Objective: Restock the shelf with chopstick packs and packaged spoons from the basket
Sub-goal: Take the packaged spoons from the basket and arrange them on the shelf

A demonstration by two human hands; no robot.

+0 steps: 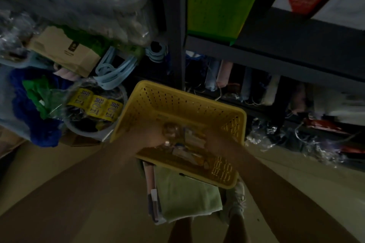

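Yellow basket (183, 104), both hands, left (150, 136) and right (215, 140), inside.

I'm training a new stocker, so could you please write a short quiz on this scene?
1. True or false: both hands reach into the yellow basket.
2. What colour is the folded cloth below the basket? A red, B pale green, C black.
3. Which side of the basket are the light blue hangers?

Key: 1 true: left hand, right hand. 2 B. 3 Left, further back.
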